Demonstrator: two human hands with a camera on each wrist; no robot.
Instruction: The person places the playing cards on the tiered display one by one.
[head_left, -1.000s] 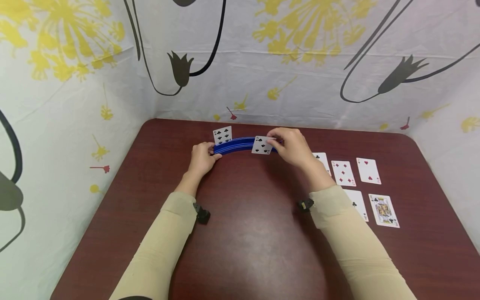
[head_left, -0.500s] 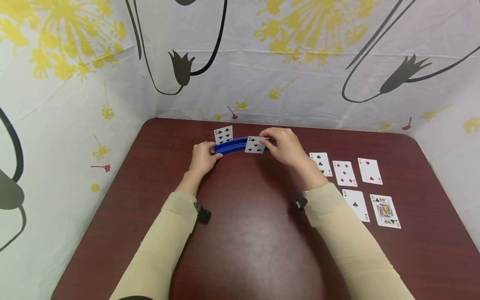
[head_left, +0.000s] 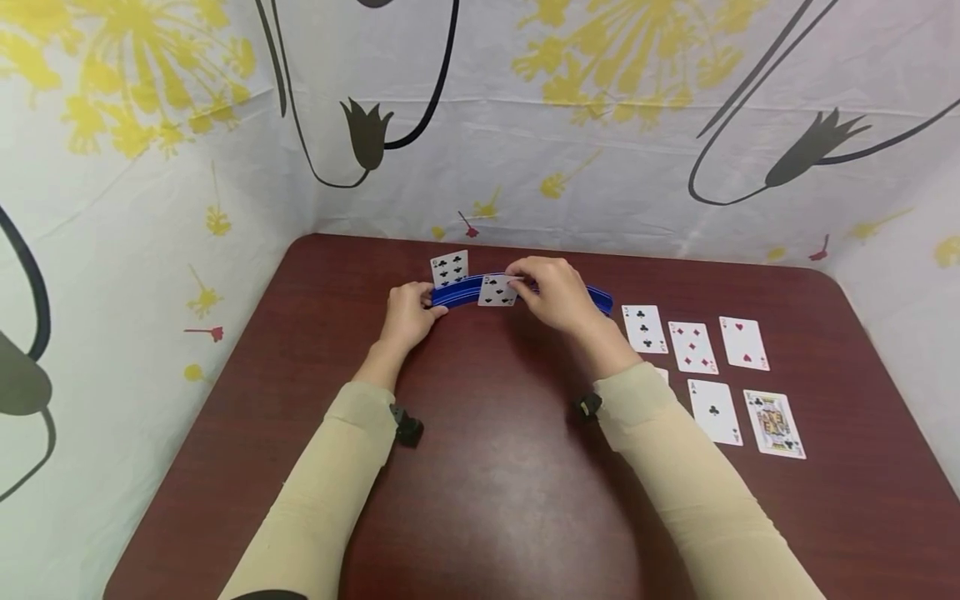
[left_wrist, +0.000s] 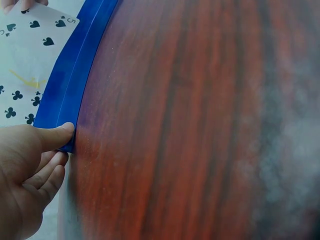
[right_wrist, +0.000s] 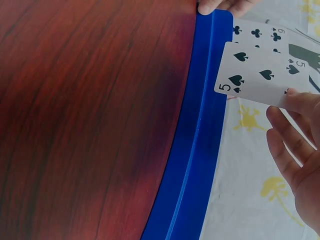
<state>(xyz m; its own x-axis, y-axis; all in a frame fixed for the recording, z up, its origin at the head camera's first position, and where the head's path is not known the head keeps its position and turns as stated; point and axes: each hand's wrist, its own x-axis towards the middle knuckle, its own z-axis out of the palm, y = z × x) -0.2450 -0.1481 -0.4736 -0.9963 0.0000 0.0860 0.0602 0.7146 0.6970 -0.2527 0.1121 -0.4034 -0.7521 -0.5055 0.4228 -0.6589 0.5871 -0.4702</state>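
Observation:
A curved blue card holder (head_left: 457,293) lies near the far edge of the table. My left hand (head_left: 407,317) pinches its left end, thumb on the near side, as the left wrist view also shows. Upright in the holder near that end stands the six of clubs (head_left: 450,267). Between thumb and fingers, my right hand (head_left: 558,296) pinches the five of spades (right_wrist: 255,70) by one edge. That card is held just in front of the holder, to the right of the six, and in the right wrist view it overlaps part of the six.
Face up on the table's right side lie the three of clubs (head_left: 644,329), five of diamonds (head_left: 693,347), two of hearts (head_left: 744,342), ace of clubs (head_left: 715,412) and king of clubs (head_left: 774,423). My right forearm mostly hides another card (head_left: 662,375). Patterned cloth (head_left: 480,150) hangs behind the table.
My right hand has moved left along the holder with the five of spades, bringing it closer to the six of clubs. My left hand keeps its grip on the holder's end.

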